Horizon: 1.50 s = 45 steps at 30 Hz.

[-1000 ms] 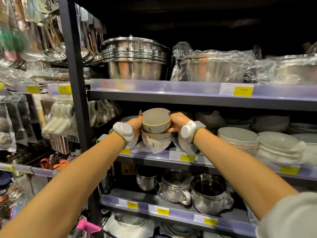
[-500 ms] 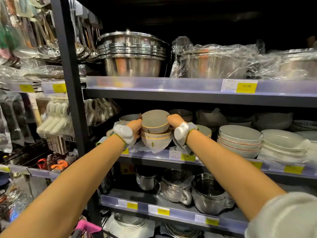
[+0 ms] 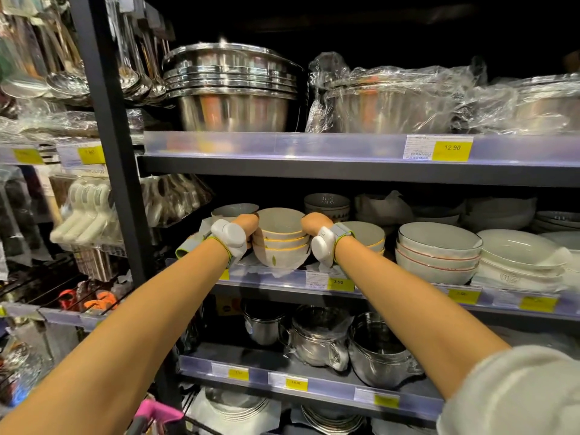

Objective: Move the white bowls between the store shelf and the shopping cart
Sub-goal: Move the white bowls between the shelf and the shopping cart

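A: Where's the stack of white bowls (image 3: 280, 238)?
B: Front edge of the middle shelf (image 3: 392, 291), left end. My left hand (image 3: 243, 229) and right hand (image 3: 317, 226) clasp its sides.
A: Tip?
B: I'd keep it level and squeeze evenly, low on the stack.

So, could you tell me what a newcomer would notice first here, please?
Two bare hands, left hand and right hand, grip a stack of yellow-rimmed white bowls on the middle shelf. Above gleam nested steel mixing bowls; to the right sit red-rimmed white bowls.
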Each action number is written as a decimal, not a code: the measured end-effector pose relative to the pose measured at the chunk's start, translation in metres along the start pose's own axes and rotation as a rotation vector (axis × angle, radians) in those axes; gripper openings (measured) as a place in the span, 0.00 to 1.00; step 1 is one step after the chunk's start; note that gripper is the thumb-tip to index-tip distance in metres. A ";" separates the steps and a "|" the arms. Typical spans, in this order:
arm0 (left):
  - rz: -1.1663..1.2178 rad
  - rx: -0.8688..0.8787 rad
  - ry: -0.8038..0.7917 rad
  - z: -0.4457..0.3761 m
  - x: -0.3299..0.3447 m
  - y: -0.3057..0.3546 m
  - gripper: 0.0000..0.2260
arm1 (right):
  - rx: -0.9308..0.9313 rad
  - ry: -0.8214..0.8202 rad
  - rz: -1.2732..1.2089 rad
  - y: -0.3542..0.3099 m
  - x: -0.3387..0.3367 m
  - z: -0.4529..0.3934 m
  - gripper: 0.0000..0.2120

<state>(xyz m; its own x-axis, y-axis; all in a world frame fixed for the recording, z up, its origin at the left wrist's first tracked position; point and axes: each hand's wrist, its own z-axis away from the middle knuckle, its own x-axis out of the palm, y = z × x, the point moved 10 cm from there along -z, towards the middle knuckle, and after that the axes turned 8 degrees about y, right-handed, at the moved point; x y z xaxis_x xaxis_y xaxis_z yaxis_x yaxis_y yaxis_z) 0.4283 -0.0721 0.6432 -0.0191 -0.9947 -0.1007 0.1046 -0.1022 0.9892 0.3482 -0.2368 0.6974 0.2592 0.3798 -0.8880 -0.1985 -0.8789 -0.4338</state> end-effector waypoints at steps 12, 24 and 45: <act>-0.064 -0.026 -0.094 0.052 -0.007 0.024 0.13 | 0.060 0.137 -0.259 0.001 -0.032 0.016 0.18; -0.074 0.019 -0.233 0.135 -0.019 0.018 0.13 | 0.006 0.178 -0.557 0.023 -0.052 0.090 0.14; -0.085 -0.307 -0.249 0.273 0.018 -0.205 0.07 | 0.154 -0.278 -0.596 0.152 0.091 0.231 0.06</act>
<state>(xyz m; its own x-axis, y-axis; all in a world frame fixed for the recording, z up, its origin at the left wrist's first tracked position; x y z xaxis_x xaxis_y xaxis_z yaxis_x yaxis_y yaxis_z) 0.1356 -0.0663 0.4676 -0.2768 -0.9541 -0.1144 0.3834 -0.2189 0.8973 0.1237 -0.2694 0.5154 0.1176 0.8652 -0.4875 -0.2347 -0.4528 -0.8602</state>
